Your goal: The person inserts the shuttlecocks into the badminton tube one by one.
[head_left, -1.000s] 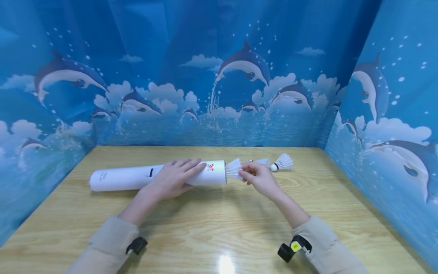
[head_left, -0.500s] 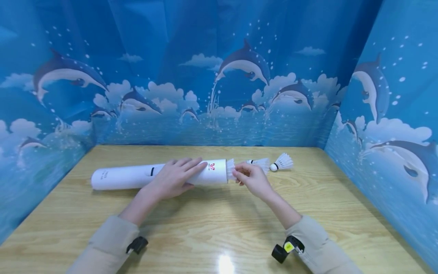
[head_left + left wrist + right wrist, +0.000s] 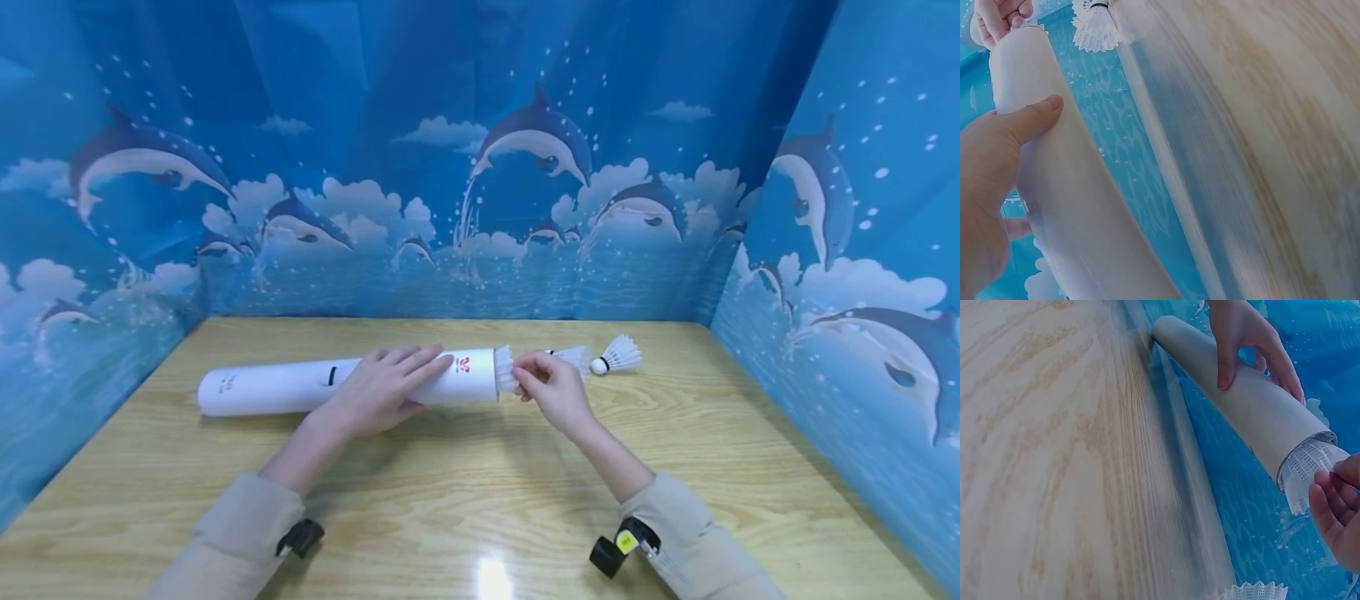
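Note:
A white shuttlecock tube [image 3: 262, 389] lies lengthwise on the table, its open mouth facing right. My left hand [image 3: 381, 390] grips it near the middle, thumb on the near side and fingers over the top. A white shuttlecock [image 3: 504, 372] sits partly inside the mouth, with its skirt sticking out and its base hidden in the tube. Thumb and fingertips of my right hand [image 3: 553, 390] pinch the skirt's edge, also visible in the right wrist view, where the skirt [image 3: 1304, 472] flares at the tube's rim.
Two more shuttlecocks lie behind and right of my right hand: one [image 3: 576, 358] partly covered by that hand, the other [image 3: 622, 354] farther right. A wooden table [image 3: 450, 500] carries everything. A blue dolphin-print curtain [image 3: 360, 250] stands along the back and sides.
My right hand has moved left, pushing the shuttlecock deeper into the tube, mostly in the first half second. My left hand keeps its hold on the tube.

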Motion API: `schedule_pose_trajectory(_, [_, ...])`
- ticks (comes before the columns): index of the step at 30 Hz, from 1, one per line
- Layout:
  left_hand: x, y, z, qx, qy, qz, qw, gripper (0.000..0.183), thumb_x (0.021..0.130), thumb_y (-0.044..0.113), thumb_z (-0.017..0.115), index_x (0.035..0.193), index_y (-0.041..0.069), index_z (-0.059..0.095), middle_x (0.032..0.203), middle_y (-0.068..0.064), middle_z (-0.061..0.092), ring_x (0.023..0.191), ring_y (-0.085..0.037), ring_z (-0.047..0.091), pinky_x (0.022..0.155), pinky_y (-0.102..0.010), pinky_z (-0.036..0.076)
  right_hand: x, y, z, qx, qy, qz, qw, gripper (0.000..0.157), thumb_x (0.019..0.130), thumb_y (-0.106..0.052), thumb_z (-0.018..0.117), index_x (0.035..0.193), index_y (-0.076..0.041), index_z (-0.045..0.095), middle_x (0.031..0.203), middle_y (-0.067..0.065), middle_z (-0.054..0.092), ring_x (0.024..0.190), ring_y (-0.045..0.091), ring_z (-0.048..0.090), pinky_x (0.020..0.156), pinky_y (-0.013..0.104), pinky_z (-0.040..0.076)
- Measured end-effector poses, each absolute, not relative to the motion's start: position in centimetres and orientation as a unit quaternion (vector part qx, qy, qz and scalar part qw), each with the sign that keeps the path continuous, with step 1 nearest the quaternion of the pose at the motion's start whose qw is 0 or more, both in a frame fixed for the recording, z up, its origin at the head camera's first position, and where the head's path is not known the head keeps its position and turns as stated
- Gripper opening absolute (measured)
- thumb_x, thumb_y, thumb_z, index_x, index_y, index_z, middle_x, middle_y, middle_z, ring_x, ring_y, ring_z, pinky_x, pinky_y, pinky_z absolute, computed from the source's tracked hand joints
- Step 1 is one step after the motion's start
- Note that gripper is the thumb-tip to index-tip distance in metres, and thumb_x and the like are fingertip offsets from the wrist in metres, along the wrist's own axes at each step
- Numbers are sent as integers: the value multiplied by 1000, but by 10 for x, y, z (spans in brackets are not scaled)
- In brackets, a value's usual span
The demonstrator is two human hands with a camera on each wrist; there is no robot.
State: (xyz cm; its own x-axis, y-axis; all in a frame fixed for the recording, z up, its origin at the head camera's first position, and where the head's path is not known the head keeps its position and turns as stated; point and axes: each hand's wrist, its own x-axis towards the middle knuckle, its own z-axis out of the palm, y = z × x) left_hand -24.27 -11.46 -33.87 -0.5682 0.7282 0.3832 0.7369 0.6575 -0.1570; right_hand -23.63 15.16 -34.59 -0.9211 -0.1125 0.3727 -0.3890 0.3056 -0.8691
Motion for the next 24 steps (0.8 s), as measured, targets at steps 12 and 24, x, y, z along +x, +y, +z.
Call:
schedule_pose_trajectory(12, [-244,-114,-339,-409,-887,-15,213,84,72,29,80,143,18,37,142,-7,42,120,-29,46,88,-54,45,-235,145,-350,162,-802,559,134,6,84,5,62,88,8,65,70,12,62,58,11,56,54,25,54])
schedule_pose_trajectory(24, [-242,-115,-337,-410,-886,-18,217,82,72,29,80,142,18,38,141,-7,43,119,-29,47,87,-54,46,-233,135,-352,177,-832,504,149,8,82,3,65,89,3,70,78,11,67,64,14,57,54,22,50])
